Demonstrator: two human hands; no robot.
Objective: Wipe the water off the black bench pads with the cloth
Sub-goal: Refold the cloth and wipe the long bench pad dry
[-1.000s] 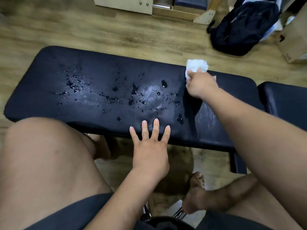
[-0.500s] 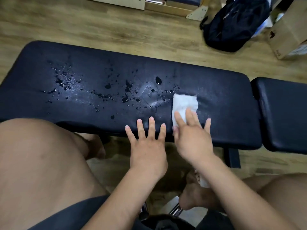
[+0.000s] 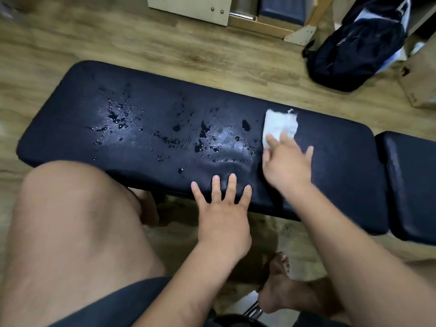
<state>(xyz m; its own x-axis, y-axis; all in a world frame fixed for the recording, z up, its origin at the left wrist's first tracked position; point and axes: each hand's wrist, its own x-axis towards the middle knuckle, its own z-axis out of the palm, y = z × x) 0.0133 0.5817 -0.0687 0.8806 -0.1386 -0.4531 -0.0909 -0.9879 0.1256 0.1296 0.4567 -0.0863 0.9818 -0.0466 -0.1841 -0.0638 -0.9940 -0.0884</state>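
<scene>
Cloth [image 3: 279, 125] has slid farther across pad [image 3: 165, 95], long axis pointing away, beneath right hand [image 3: 286, 165], fingers [image 3: 286, 140] straight.

One wide-angle head-worn view looks steeply down and forward, close over the table [image 3: 165, 97], floor [image 3: 141, 38] beyond.

Black bench pad [image 3: 330, 166], scattered water droplets [image 3: 203, 134], white cloth [image 3: 279, 123] just right of them

Blurred right hand [image 3: 286, 166] covers part of the cloth [image 3: 280, 123]
</scene>
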